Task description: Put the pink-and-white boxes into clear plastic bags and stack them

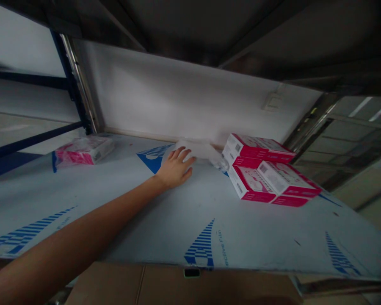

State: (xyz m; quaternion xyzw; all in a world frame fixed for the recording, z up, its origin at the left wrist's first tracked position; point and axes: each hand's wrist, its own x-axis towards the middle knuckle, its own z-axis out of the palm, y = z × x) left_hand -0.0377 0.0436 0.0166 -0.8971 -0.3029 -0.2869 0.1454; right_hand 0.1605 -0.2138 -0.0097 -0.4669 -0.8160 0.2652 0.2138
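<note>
My left hand (175,167) reaches over the shelf, palm down, with its fingers spread apart. A crumpled, translucent plastic bag (198,150) lies just beyond the fingers by the back wall. The fingertips overlap its near edge, and I cannot tell whether they press on it. To the right of the hand stands a stack of pink-and-white boxes (257,182), piled in two groups, one behind the other. My right hand is out of view.
The shelf (158,228) is covered in printed protective film. At its left end sits a plastic-wrapped pink-and-white pack (85,149). Metal posts (81,84) stand at the corners, and a dark upper shelf (190,29) hangs low overhead. Brown cardboard (114,284) shows below the front edge.
</note>
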